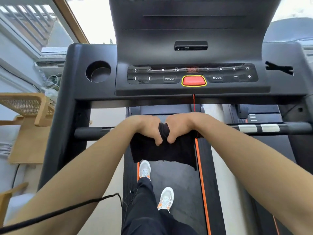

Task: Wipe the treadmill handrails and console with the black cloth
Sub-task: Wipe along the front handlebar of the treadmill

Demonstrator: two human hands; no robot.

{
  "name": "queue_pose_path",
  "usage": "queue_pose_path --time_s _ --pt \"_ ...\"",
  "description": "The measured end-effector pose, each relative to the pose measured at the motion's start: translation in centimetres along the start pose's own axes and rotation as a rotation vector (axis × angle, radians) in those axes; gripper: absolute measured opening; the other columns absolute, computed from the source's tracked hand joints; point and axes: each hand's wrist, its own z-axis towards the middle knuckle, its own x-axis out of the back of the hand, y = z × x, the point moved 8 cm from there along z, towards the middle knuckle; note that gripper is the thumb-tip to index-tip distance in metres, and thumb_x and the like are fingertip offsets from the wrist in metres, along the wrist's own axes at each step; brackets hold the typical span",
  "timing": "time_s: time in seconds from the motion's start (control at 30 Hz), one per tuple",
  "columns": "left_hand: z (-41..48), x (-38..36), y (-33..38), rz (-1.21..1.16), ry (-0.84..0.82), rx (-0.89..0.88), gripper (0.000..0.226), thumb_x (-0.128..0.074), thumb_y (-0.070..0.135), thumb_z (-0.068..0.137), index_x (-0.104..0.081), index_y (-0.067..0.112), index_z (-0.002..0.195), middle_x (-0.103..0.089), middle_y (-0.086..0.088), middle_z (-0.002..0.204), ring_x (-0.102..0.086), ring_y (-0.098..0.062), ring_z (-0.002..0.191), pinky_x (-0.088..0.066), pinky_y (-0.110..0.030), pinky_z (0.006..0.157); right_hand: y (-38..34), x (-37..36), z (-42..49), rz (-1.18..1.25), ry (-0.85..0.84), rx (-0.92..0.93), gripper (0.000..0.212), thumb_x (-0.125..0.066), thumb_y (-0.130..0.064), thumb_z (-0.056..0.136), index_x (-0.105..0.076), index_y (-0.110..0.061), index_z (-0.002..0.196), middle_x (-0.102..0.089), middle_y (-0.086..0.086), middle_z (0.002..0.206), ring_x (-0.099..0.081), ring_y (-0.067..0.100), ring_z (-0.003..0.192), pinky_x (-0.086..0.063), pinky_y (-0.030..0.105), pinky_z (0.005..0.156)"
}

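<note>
The black cloth (162, 151) hangs over the middle of the treadmill's front handrail (91, 132), a black bar with silver sensor bands at its right end. My left hand (146, 128) and my right hand (179, 127) sit side by side on the bar, fingers curled over the cloth and gripping it, knuckles nearly touching. A bunched fold of cloth stands up between the two hands. Above the hands lies the black console (193, 75) with its button panel and a red stop key (194, 80).
A round cup holder (98, 71) sits at the console's left. A red safety cord (194, 102) hangs below the stop key. My feet in white shoes stand on the belt (183, 180). A wooden chair (28, 106) stands left; a black cable (67, 208) crosses my left forearm.
</note>
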Motion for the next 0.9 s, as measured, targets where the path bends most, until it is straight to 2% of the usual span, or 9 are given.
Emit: queue_pose_path --time_s 0.1,0.17,0.23,0.3,0.47,0.57,0.67,0.8,0.9 --pt "-1.1 0.2 0.5 0.294 0.454 0.022 0.023 -0.068 0.042 0.071 -0.059 0.026 0.084 -0.059 0.008 0.071 -0.061 -0.019 0.065 -0.046 -0.031 0.058 -0.5 -0.1 -1.6 -0.268 0.473 0.004 0.023 -0.068 -0.034 0.073 -0.057 -0.019 0.087 -0.061 -0.004 0.073 -0.06 0.024 0.065 -0.043 0.032 0.054" --pt "-2.8 -0.4 1.5 0.485 0.848 -0.024 0.019 -0.067 0.031 0.07 -0.055 0.024 0.083 -0.059 0.005 0.067 -0.061 -0.025 0.061 -0.041 -0.031 0.052 -1.4 -0.8 -3.3 -0.474 0.864 0.027 0.018 -0.069 -0.019 0.072 -0.057 -0.017 0.086 -0.062 0.001 0.072 -0.062 0.029 0.064 -0.042 0.035 0.054" --pt "-3.7 -1.3 1.9 0.53 1.083 -0.13 0.02 -0.07 0.019 0.063 -0.053 0.019 0.075 -0.058 -0.001 0.062 -0.057 -0.027 0.051 -0.04 -0.032 0.046 -1.9 -1.6 -4.1 -0.577 1.101 0.046 0.025 -0.073 -0.006 0.063 -0.055 -0.014 0.078 -0.059 0.005 0.065 -0.059 0.03 0.056 -0.04 0.035 0.052" --pt "-3.3 -1.1 1.8 0.509 1.029 -0.106 0.016 -0.066 0.023 0.069 -0.053 0.02 0.078 -0.06 -0.001 0.065 -0.061 -0.028 0.055 -0.04 -0.032 0.049 -2.0 -1.0 -3.8 -0.568 1.093 0.043 0.028 -0.077 -0.006 0.06 -0.055 -0.014 0.077 -0.058 0.004 0.063 -0.058 0.029 0.053 -0.039 0.033 0.049" --pt "-0.1 0.1 1.0 0.154 0.174 0.006 0.027 -0.076 0.042 0.069 -0.063 0.025 0.085 -0.065 0.005 0.079 -0.064 -0.017 0.071 -0.056 -0.034 0.07 -0.6 0.1 -0.8 -0.193 0.178 0.009 0.019 -0.075 -0.03 0.072 -0.06 -0.021 0.08 -0.062 -0.003 0.075 -0.063 0.019 0.07 -0.05 0.03 0.058" --pt "0.6 0.0 0.8 -0.049 -0.061 0.03 0.024 -0.083 0.034 0.064 -0.07 0.026 0.083 -0.072 0.002 0.086 -0.069 -0.017 0.076 -0.059 -0.034 0.076 -0.4 0.4 -0.7 -0.024 0.014 0.0 0.017 -0.078 -0.025 0.071 -0.063 -0.021 0.076 -0.066 -0.002 0.076 -0.064 0.018 0.069 -0.05 0.029 0.058" --pt "-0.2 0.1 1.3 0.078 0.133 0.038 0.021 -0.078 0.037 0.068 -0.062 0.024 0.074 -0.063 0.005 0.073 -0.061 -0.015 0.065 -0.052 -0.03 0.063 -0.1 0.1 -1.3 -0.152 0.268 -0.053 0.018 -0.072 -0.033 0.072 -0.06 -0.02 0.077 -0.062 -0.003 0.072 -0.062 0.022 0.066 -0.047 0.031 0.056" --pt "-3.2 -0.4 1.9 0.401 0.867 0.031 0.016 -0.069 0.029 0.071 -0.056 0.023 0.079 -0.056 0.006 0.066 -0.059 -0.024 0.063 -0.043 -0.032 0.057 -1.2 -0.8 -3.6 -0.474 0.985 -0.002 0.015 -0.072 -0.013 0.068 -0.061 -0.015 0.079 -0.064 0.004 0.067 -0.063 0.03 0.057 -0.043 0.033 0.051" --pt "-4.2 -2.1 1.5 0.364 1.042 -0.055 0.033 -0.071 0.024 0.064 -0.062 0.017 0.094 -0.063 -0.001 0.08 -0.059 -0.027 0.071 -0.043 -0.038 0.063 -1.8 -1.6 -5.0 -0.536 1.206 0.025 0.012 -0.059 -0.005 0.072 -0.06 -0.012 0.082 -0.06 0.007 0.068 -0.059 0.029 0.06 -0.044 0.036 0.055"
